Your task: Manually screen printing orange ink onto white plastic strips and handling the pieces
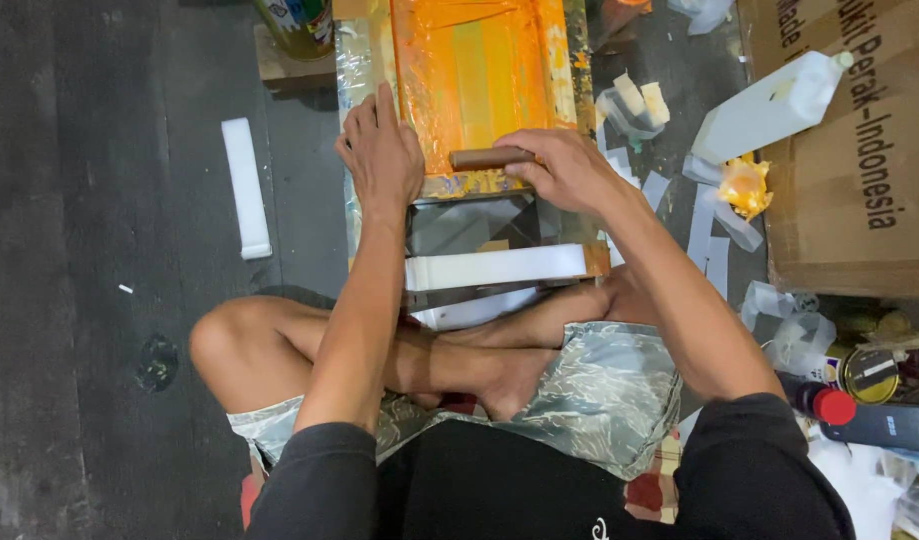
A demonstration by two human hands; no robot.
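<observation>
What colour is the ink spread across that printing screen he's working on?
Bright orange, covering the printing screen in front of both hands; the head view shows it clearly.

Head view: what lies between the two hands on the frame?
In the head view, the brown squeegee handle spans from right hand toward left hand, over the orange-inked screen.

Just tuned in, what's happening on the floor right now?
A person sits cross-legged on the floor at a screen-printing frame coated in orange ink. The left hand lies flat on the frame's near left edge, and the right hand grips a brown wooden handle laid across the ink's near end. A white strip lies nearer the legs.
</observation>
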